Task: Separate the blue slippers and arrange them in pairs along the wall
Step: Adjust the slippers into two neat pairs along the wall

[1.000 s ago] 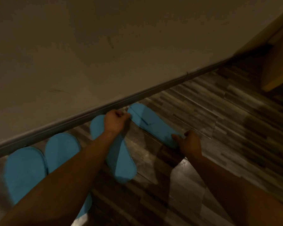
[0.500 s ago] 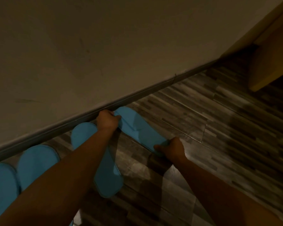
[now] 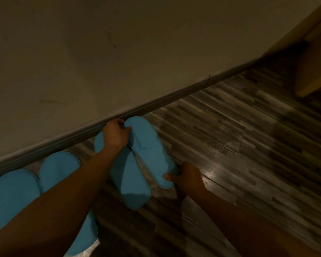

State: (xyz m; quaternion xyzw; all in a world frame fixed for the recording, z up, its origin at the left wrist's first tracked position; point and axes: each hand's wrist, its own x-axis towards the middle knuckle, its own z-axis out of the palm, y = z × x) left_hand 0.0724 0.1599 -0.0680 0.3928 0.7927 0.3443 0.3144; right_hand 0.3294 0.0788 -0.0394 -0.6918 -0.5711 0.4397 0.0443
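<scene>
With one pair of blue slippers [image 3: 35, 184] already toes-to-wall [image 3: 119, 52] at left, the left hand [image 3: 115, 135] pinches the toe and the right hand [image 3: 188, 178] the heel of a fourth slipper [image 3: 149, 151], set just beside its mate [image 3: 132, 184], seemingly finishing the second pair.
</scene>
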